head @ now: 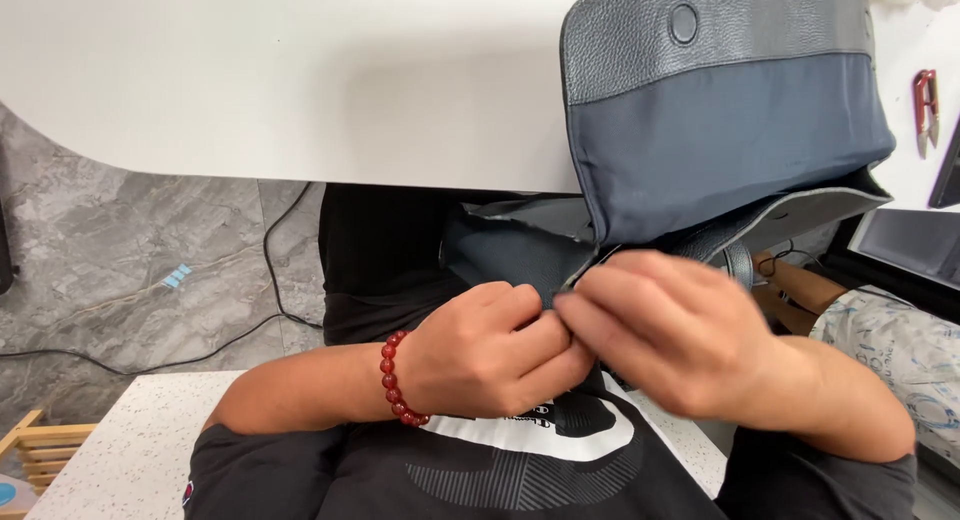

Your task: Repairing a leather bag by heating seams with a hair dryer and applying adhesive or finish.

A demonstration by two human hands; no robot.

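Together, left hand (480, 355) and right hand (670, 335) curl inward, each grip pinching the grey bag's (720, 140) lower edge.

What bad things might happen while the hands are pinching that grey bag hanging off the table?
The bag hangs over the edge of the white table, so a hard tug might slide it off. The left hand and right hand pinch the same edge close together, so it may slip or a finger get nipped. The red snips beside the bag could get knocked.
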